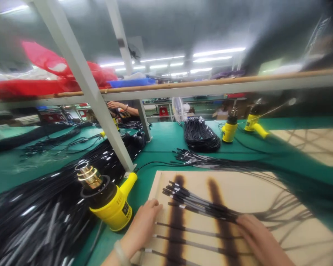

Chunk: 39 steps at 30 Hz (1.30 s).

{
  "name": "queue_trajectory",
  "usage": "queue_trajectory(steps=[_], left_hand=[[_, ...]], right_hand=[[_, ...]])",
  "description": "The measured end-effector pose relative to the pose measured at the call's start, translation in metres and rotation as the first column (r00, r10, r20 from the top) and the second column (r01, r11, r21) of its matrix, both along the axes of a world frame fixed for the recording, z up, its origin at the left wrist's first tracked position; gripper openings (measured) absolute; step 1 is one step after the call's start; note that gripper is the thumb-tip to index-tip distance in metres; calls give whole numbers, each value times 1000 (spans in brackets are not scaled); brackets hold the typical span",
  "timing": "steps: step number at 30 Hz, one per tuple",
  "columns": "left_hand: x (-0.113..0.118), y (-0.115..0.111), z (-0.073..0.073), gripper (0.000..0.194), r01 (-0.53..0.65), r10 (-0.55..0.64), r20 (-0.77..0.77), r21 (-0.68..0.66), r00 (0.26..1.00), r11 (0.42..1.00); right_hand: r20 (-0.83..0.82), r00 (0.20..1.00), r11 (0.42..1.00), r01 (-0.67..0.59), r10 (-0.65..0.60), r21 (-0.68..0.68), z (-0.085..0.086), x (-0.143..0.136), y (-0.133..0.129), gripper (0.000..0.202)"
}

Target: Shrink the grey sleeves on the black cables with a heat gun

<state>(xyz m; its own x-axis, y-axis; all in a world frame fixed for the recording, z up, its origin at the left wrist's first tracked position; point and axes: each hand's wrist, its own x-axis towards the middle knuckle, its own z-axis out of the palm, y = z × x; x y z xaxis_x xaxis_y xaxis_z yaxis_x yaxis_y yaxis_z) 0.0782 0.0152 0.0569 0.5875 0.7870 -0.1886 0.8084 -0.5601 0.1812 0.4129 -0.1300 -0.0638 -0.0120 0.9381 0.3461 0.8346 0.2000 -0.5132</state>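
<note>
A wooden board point(199, 177) with two dark scorched stripes lies in front of me. Across it runs a bunch of black cables point(194, 199) with grey sleeves, tips pointing left. My right hand point(256, 232) has its fingers closed on this bunch at its right part. Three separate cables point(194, 242) lie spaced out below the bunch. My left hand point(147, 221) rests at the board's left edge, left of the cable tips; its fingers are close together, and anything in them is too small to make out. Left of it stands a yellow heat gun point(111, 203), nozzle up.
Many black cables point(39, 218) cover the left side. A slanted metal post point(91, 85) rises from the green table point(161, 136). Behind the board are a cable coil point(201, 135), more sleeved cables point(194, 158) and two yellow heat guns point(229, 129). Another person's arm point(130, 110) shows beyond.
</note>
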Motion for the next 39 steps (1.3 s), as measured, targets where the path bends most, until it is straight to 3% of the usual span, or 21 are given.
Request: queue_trajectory(steps=[5,11,18,24,34,39], left_hand=[[36,9,-19,26,147,-160,66,163,985,976],[52,14,-34,24,148,-147,-21,212,989,966],[32,10,-18,22,176,-170,-49,193,984,965],[-5,10,-4,25,49,-49,-2,138,999,989],[-23,8,-9,19,-59,49,113,86,992,995],[-27,10,-7,20,-75,72,45,71,996,995]], right_hand=[[-8,1000,999,-3,3,35,-8,2,18,25],[62,995,994,-70,76,-86,-3,2,27,17],[6,1000,1000,-23,23,-4,-3,8,11,12],[-48,996,992,-66,72,111,-14,-8,12,26],[-80,994,996,-66,71,60,-9,-23,27,19],[-90,995,995,-39,47,92,-17,-30,25,23]])
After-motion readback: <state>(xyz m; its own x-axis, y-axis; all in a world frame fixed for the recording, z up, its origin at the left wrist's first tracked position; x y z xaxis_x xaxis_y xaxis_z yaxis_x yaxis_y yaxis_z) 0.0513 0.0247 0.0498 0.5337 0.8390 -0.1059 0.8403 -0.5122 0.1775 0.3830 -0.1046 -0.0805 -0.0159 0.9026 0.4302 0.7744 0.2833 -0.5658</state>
